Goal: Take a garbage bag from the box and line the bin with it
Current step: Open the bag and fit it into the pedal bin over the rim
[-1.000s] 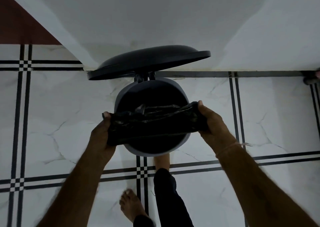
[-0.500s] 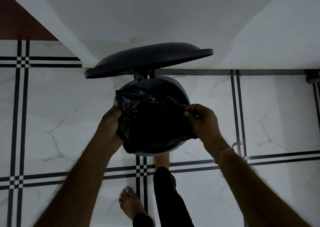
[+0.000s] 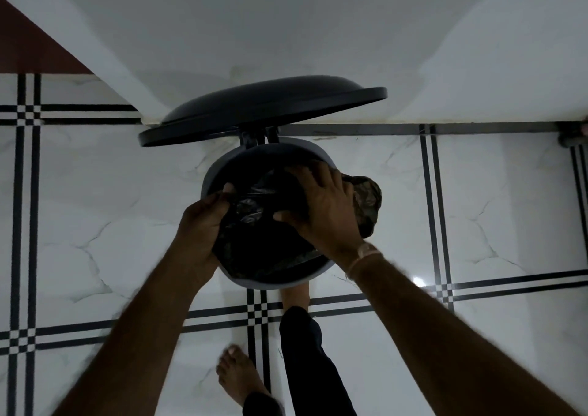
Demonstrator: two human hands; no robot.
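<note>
A round grey pedal bin (image 3: 273,283) stands on the tiled floor by the wall, its dark lid (image 3: 261,107) raised behind it. A black garbage bag (image 3: 264,250) sits bunched in the bin's mouth, and part of it hangs over the right rim (image 3: 367,204). My left hand (image 3: 202,224) pinches the bag's edge at the left rim. My right hand (image 3: 324,209) lies spread on the bag, fingers pressing it down into the opening. The garbage bag box is not in view.
White wall (image 3: 286,34) runs right behind the bin. My right foot (image 3: 294,294) rests at the bin's front base and my bare left foot (image 3: 240,374) stands on the marble floor (image 3: 95,209) nearer me. A dark red surface (image 3: 28,46) shows at far left.
The bag was stretched flat between both hands above the bin; it is now bunched into the opening. My right hand moved inward onto the bag, my left shifted to the left rim.
</note>
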